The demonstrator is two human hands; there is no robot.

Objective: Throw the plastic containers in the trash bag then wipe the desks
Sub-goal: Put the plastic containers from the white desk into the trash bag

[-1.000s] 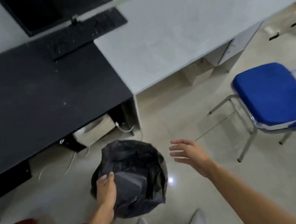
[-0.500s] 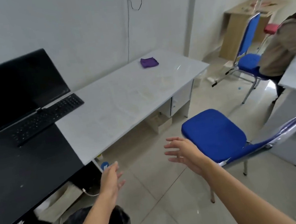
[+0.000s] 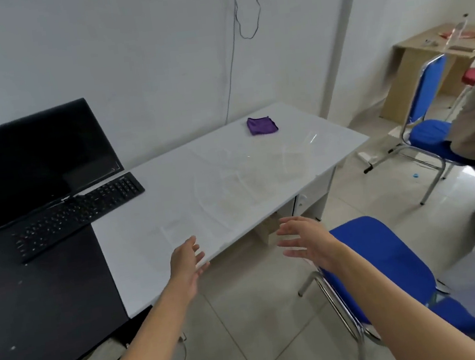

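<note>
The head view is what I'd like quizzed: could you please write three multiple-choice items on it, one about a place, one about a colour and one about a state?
1. Where does the cloth lie?
A. On the black desk
B. On the white desk, towards its far end
C. On the chair seat

2. What colour is the seat of the nearest chair?
A. Blue
B. Red
C. Green

3. In what state are the left hand and right hand?
A. Both closed on a bag
B. One holds the cloth
C. Both open and empty

Answers: 1 B, the purple cloth rests on the white desk close to the wall; 2 A, the padded seat is plainly blue; 3 C, both hands show spread fingers with nothing in them.
</note>
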